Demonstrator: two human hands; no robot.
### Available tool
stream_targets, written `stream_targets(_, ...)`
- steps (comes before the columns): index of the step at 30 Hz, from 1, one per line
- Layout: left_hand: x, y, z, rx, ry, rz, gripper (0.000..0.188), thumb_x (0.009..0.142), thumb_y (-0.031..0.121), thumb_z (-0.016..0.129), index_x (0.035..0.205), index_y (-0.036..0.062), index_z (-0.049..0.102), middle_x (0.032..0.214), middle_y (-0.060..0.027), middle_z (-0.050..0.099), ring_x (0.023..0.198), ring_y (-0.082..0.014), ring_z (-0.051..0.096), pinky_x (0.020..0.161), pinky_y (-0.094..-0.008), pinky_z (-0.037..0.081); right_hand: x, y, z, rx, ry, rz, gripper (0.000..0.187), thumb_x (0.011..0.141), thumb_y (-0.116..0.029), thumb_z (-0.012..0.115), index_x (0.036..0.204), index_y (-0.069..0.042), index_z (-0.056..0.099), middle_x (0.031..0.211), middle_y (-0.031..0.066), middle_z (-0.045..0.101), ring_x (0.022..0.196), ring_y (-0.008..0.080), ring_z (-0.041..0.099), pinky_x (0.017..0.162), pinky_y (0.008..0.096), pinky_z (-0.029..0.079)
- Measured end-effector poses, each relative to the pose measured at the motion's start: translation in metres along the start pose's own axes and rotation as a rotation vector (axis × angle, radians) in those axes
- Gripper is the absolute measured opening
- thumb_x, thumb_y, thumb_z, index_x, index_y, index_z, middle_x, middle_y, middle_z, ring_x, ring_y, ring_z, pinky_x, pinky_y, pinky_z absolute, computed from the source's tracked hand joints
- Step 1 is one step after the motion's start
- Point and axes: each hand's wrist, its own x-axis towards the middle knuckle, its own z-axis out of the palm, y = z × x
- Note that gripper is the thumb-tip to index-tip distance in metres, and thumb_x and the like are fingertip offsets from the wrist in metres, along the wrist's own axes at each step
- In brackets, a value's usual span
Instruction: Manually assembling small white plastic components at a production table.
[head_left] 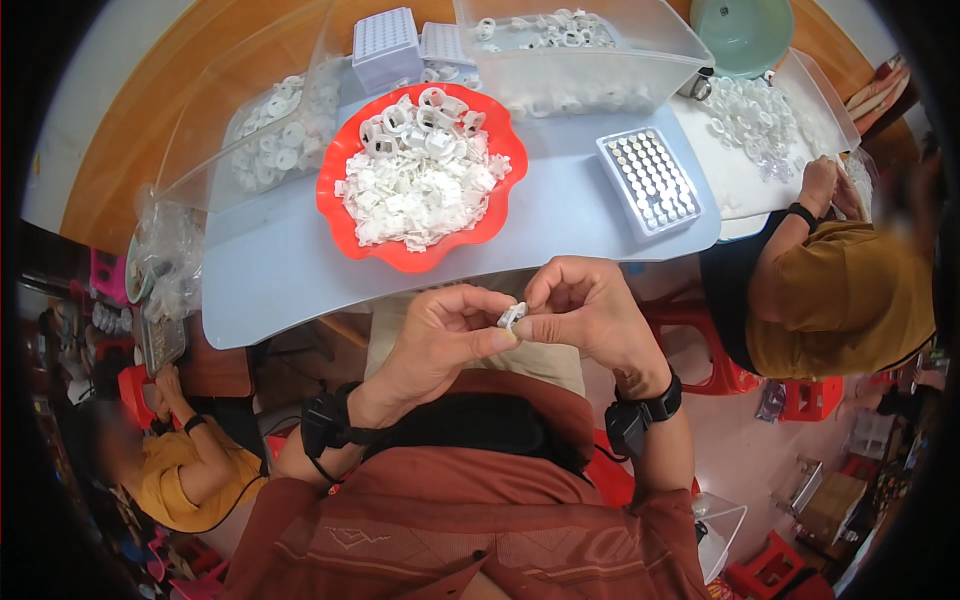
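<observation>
A small white plastic part with a dark spot is pinched between my two hands, above my lap and just off the table's near edge. My left hand grips it by thumb and forefinger from the left. From the right, the thumb and curled fingers of my right hand close on it as well. Fingertips hide much of the part. Beyond my hands stands a red wavy-rimmed bowl, heaped with small white pieces and several white ring-shaped parts. Right of it, a pale tray carries rows of round silvery pieces.
The light-blue tabletop holds clear bins of white parts and a stack of pale racks. A green basin stands far right, near clear pieces. Co-workers sit at right and left.
</observation>
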Motion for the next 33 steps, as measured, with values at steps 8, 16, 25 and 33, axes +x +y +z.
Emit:
stream_targets(8, -0.007, 0.0, -0.006, -0.104, -0.002, -0.076, 0.026, 0.09, -0.003, 0.068, 0.115, -0.0043, 0.063, 0.107, -0.0117, 0.067, 0.095, -0.0168, 0.067, 0.088, -0.0312, 0.057, -0.004, 0.014, 0.006, 0.126, 0.023, 0.018, 0.012, 0.083, 0.002, 0.076, 0.089, 0.0, 0.066, 0.082, 0.0034, 0.069, 0.073, 0.0079, 0.064, 0.065, 0.022, 0.052)
stream_targets(16, -0.021, -0.006, -0.016, -0.166, 0.073, -0.112, 0.025, 0.089, -0.002, 0.067, 0.114, -0.0025, 0.063, 0.108, -0.0102, 0.068, 0.097, -0.0164, 0.068, 0.088, -0.0319, 0.059, -0.02, 0.01, -0.033, -0.344, 0.557, -0.04, 0.008, 0.086, 0.0, 0.071, 0.094, 0.0, 0.07, 0.075, 0.0026, 0.066, 0.065, 0.006, 0.058, 0.06, 0.0218, 0.046)
stream_targets(25, -0.032, -0.013, -0.018, -0.189, 0.078, -0.143, 0.024, 0.089, -0.004, 0.066, 0.113, -0.0026, 0.063, 0.107, -0.0103, 0.068, 0.097, -0.0168, 0.068, 0.088, -0.032, 0.06, -0.013, 0.021, -0.056, -1.219, 0.69, -0.178, 0.018, 0.091, -0.018, 0.065, 0.105, -0.009, 0.072, 0.091, 0.0124, 0.062, 0.079, 0.0354, 0.063, 0.069, 0.042, 0.049)
stream_targets(33, -0.035, -0.015, -0.017, -0.208, 0.075, -0.14, 0.024, 0.089, -0.005, 0.066, 0.112, -0.0026, 0.063, 0.106, -0.0109, 0.068, 0.097, -0.017, 0.069, 0.088, -0.0324, 0.06, -0.014, 0.021, -0.053, -1.23, 0.718, -0.194, 0.015, 0.091, -0.018, 0.065, 0.1, -0.008, 0.071, 0.091, 0.0124, 0.063, 0.08, 0.0357, 0.064, 0.068, 0.0432, 0.049)
